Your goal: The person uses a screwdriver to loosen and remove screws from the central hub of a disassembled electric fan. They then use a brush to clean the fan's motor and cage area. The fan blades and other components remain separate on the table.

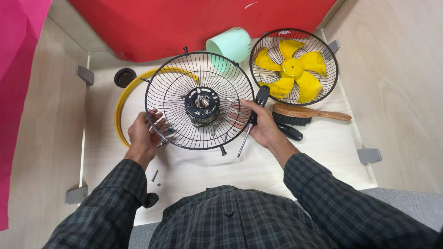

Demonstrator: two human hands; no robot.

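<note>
Left hand (144,135) grip tight on rim of round black wire fan cage (199,100). Right hand (261,123) grip tight on black-handled screwdriver (253,119), touching cage, above pale wooden tabletop (198,168).

- Round black wire fan guard (175,87): thin metal, painted, slight sheen.
- Black fan motor housing (201,107) with a bare, shiny metal shaft.
- Yellow five-bladed plastic fan blade (295,69): smooth, glossy.
- Black-handled screwdriver (253,119): plastic grip, bright steel shank.
- Wooden-handled brush (309,113): varnished wood, black bristles.
- Mint-green plastic cup (230,44): matt.
- Pale wood-grain counter (277,161): smooth laminate.
- Dark checked sleeves: soft woven cloth.
</note>
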